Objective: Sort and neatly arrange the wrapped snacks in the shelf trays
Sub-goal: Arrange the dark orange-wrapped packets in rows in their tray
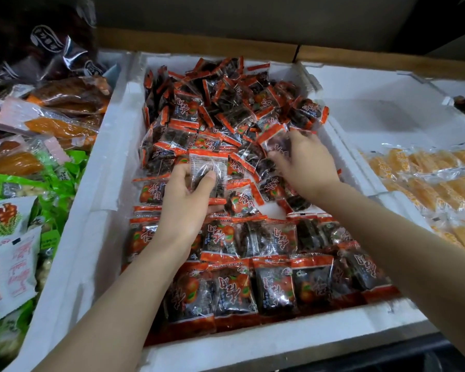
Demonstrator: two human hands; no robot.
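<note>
A white foam tray holds several small snack packets with orange-red edges and dark filling. Two neat rows of packets lie along its near side; a loose heap fills the far half. My left hand grips a small stack of packets, back side up, over the tray's middle. My right hand reaches into the heap, its thumb and fingers closed on one packet.
Left tray is full of mixed orange, green and white snack bags. To the right, a foam tray holds rows of yellow wrapped snacks on its near side. A wooden shelf back runs behind.
</note>
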